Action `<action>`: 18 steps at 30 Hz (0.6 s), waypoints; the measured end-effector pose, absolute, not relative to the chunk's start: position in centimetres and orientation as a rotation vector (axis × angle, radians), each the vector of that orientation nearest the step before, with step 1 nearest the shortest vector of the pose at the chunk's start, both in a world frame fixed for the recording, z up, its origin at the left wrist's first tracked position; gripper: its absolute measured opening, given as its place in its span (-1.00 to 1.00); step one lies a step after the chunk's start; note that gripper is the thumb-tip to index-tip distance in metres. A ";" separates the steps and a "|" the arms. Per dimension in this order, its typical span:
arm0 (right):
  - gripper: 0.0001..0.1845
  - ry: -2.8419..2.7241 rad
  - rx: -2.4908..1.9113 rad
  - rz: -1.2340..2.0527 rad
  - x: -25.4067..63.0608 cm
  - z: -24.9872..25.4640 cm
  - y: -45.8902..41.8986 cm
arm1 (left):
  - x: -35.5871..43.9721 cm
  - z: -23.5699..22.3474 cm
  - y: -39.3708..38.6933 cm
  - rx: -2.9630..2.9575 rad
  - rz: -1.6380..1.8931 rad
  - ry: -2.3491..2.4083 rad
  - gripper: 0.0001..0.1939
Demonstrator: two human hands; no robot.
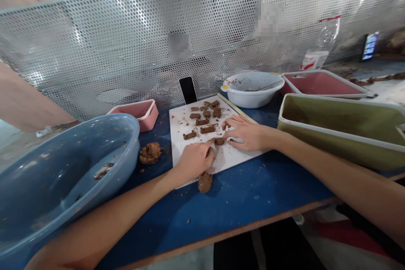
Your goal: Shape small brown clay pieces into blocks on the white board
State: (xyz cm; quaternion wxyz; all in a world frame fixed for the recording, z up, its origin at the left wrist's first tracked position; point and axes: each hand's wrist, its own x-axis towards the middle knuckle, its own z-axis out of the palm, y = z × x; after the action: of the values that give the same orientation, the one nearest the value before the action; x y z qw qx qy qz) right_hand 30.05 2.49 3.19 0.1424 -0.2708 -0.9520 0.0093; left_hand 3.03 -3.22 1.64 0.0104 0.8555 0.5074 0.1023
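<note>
A small flat piece of brown clay point(219, 141) lies on the white board point(182, 152), between my hands. My left hand point(194, 160) is closed, other fingers curled in, with its forefinger tip against the piece's left edge. From the right, my right hand point(245, 133) reaches over the board, its bent fingers apart and the tips at the piece's right edge. A rounded clay lump point(205, 182) pokes out below my left hand at the board's near edge. Farther up are several shaped clay pieces, among them a bar with knobbed ends point(208, 129).
A large blue basin point(126, 135) and a rough clay lump point(151, 153) lie left, near a pink box point(148, 116). Behind the board, a phone point(187, 90) leans on the perforated metal screen point(136, 50). Rightward stand a white basin point(253, 98), green box point(335, 128) and pink tray point(329, 84).
</note>
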 end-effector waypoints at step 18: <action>-0.74 -2.739 -0.820 0.020 30.1 3.2 2.5 | 3.2 2.0 -3.4 2.622 0.353 1.589 -0.49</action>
State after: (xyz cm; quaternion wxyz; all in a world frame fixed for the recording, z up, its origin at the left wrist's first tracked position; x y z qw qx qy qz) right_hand 30.07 2.48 3.19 0.1408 -0.2841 -0.9484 0.0071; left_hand 3.18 -3.41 1.96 0.0276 0.8493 0.5146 0.1145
